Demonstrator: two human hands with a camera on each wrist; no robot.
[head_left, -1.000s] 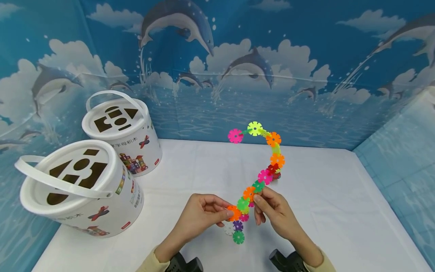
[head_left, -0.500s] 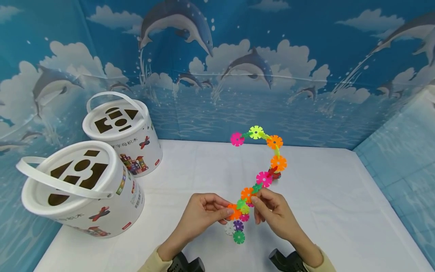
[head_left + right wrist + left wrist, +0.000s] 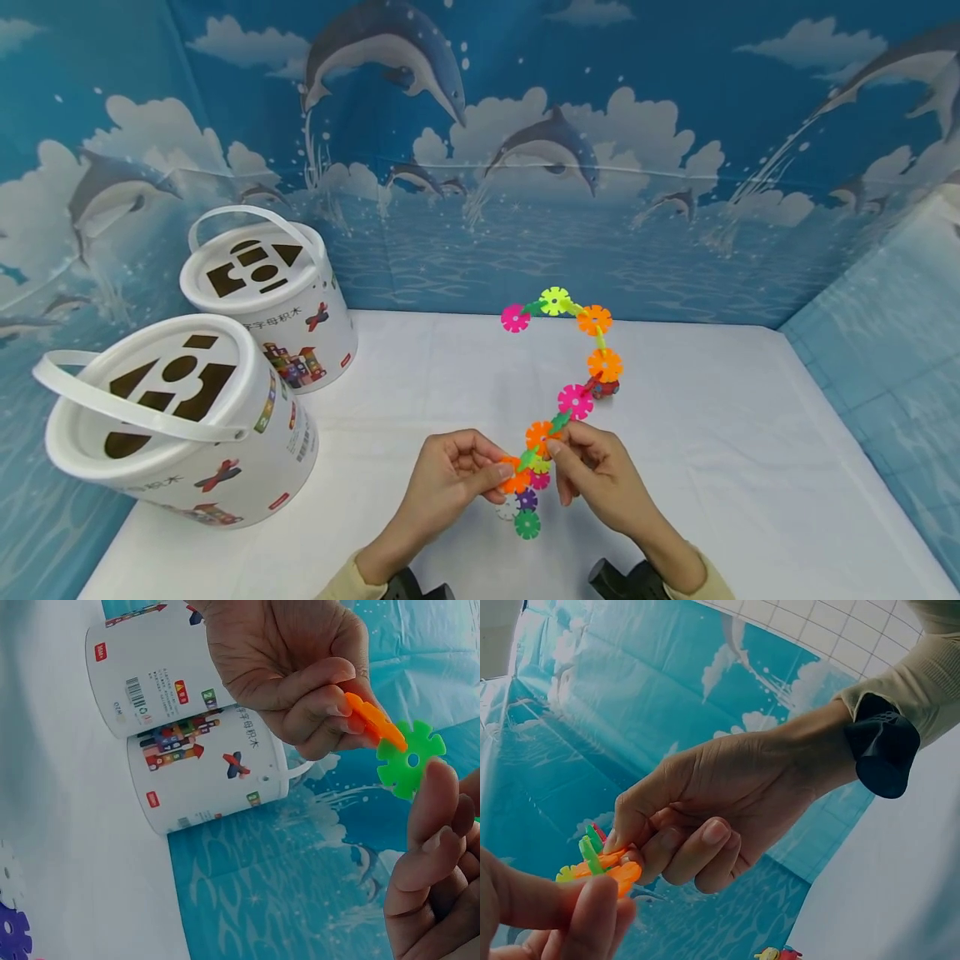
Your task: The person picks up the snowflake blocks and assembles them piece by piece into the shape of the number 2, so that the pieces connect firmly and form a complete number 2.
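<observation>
A curved chain of slotted snowflake discs runs up from my hands in the head view, ending in a pink disc (image 3: 515,317). My left hand (image 3: 452,479) pinches the orange disc (image 3: 513,477) at the chain's near end. With thumb and fingers, my right hand (image 3: 600,479) pinches another orange disc (image 3: 539,437) just beyond. Between the hands a green disc (image 3: 412,760) joins the two, seen face-on in the right wrist view. Under the near end lie loose discs: a white disc (image 3: 507,507), a purple disc (image 3: 527,499) and a green disc (image 3: 527,524).
Two white lidded buckets, a near bucket (image 3: 273,450) and a far bucket (image 3: 337,321), stand at the left of the white-covered table (image 3: 750,467). A small red toy (image 3: 606,388) sits behind the chain. A dolphin-print backdrop (image 3: 465,242) rises at the back.
The chain's far end has dropped a little and swung slightly left. The green disc between my hands has turned more edge-on in the head view. Both hands keep their pinch.
</observation>
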